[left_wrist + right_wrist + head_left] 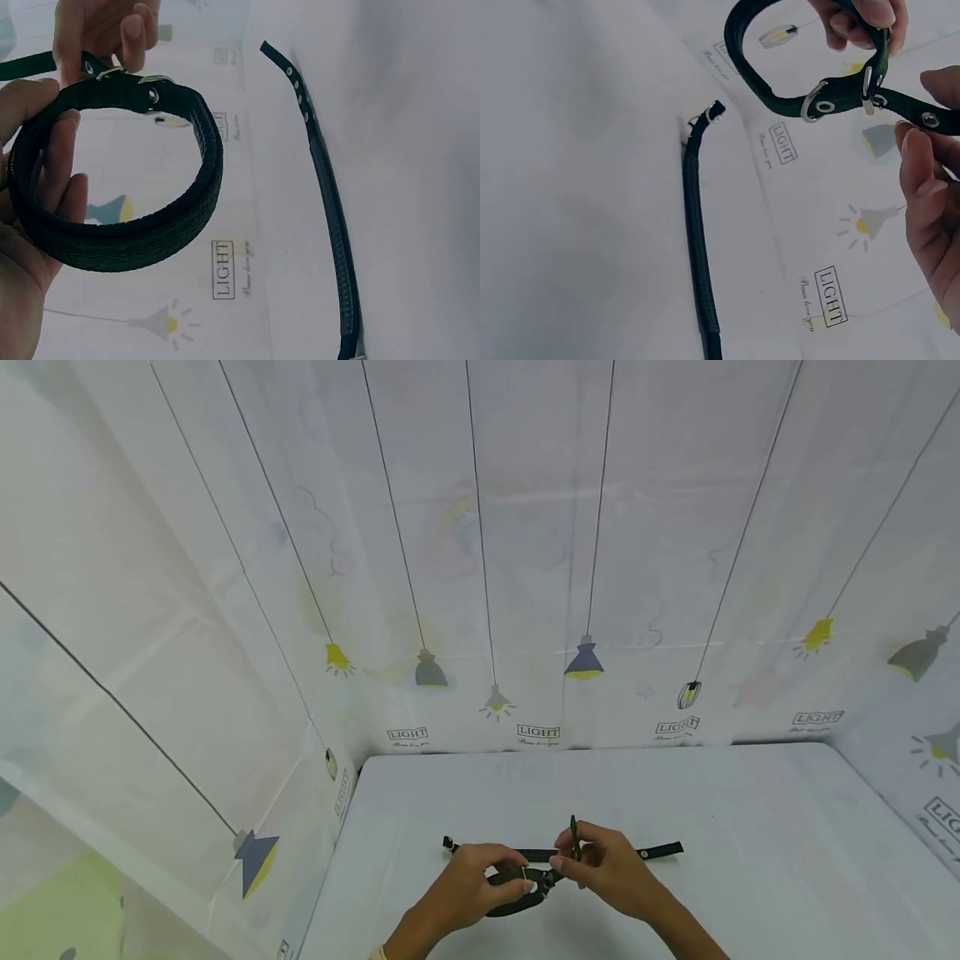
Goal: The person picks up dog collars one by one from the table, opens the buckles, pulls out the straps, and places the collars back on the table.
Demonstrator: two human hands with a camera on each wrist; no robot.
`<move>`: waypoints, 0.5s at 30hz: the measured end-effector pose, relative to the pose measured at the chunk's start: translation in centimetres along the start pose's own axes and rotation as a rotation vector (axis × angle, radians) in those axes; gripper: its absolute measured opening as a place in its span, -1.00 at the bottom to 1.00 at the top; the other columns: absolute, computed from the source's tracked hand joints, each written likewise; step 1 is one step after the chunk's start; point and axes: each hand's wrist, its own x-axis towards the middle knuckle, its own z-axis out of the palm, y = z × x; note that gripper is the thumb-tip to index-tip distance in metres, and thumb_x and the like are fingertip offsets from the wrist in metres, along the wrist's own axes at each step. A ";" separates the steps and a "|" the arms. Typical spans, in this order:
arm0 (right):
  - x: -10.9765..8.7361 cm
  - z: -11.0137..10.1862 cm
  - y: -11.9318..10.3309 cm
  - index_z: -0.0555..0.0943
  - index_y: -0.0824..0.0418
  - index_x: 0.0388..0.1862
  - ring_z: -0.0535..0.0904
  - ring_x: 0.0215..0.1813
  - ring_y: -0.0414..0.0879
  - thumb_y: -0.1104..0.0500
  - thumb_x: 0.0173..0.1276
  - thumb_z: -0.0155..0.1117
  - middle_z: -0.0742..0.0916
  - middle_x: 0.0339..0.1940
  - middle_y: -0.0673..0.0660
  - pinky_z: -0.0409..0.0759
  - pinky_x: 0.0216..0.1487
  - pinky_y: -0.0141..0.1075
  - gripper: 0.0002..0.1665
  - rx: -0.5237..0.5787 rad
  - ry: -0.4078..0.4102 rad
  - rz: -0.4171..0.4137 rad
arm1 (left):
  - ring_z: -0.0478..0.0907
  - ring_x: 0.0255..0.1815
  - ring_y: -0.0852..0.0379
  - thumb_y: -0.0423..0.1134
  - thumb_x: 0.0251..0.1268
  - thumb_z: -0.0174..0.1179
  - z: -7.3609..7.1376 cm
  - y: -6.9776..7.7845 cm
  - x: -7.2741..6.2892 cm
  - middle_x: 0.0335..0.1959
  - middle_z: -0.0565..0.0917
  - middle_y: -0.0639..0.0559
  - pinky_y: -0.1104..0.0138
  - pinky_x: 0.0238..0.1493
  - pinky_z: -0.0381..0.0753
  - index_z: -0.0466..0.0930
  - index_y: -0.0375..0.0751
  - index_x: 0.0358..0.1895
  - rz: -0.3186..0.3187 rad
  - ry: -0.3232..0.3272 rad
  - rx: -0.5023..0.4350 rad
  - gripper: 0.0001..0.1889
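A dark collar point(120, 251) with metal eyelets, a buckle and a ring is bent into a closed loop and held up above the table. My left hand point(476, 887) grips the loop's padded band, thumb on one side and fingers on the other. The strap's free end passes through the buckle point(868, 90). My right hand point(611, 870) pinches this end between thumb and fingers, and its tip sticks up past them in the head view. Behind both hands, a second dark collar point(662, 850) lies stretched out on the table, its middle partly hidden in the head view.
The white table point(750, 827) stretches out around the hands. Pale curtain-like sheets point(525, 568) printed with hanging lamps rise behind it and along its left and right sides.
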 end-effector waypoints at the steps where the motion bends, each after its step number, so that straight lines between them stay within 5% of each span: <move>1: 0.0 0.1 -0.1 0.64 0.15 -0.16 0.53 -0.59 -0.21 -0.03 0.42 0.33 0.68 -0.42 0.02 0.54 -0.56 -0.30 -0.74 -0.017 -0.012 0.016 | 0.63 -0.26 0.49 -0.08 0.38 0.30 0.0 0.0 0.0 -0.24 0.77 0.16 0.43 -0.15 0.67 0.71 -0.13 -0.07 0.010 0.004 0.011 -0.77; 7: 0.0 0.4 0.2 0.70 0.15 -0.22 0.58 -0.60 -0.16 0.00 0.48 0.23 0.73 -0.45 -0.01 0.54 -0.54 -0.27 -0.74 -0.056 -0.108 0.074 | 0.62 -0.23 0.47 -0.10 0.39 0.30 -0.2 0.4 0.0 -0.17 0.76 0.11 0.54 -0.21 0.63 0.70 -0.15 -0.04 0.029 0.021 0.070 -0.77; 15: 0.2 0.6 0.7 0.74 0.25 -0.23 0.53 -0.61 -0.18 0.10 0.45 0.24 0.76 -0.45 0.15 0.48 -0.59 -0.33 -0.74 0.083 -0.082 0.152 | 0.64 -0.17 0.42 -0.14 0.40 0.29 -0.2 0.8 -0.1 -0.09 0.74 0.08 0.56 -0.21 0.62 0.66 -0.15 0.03 0.000 0.005 0.112 -0.75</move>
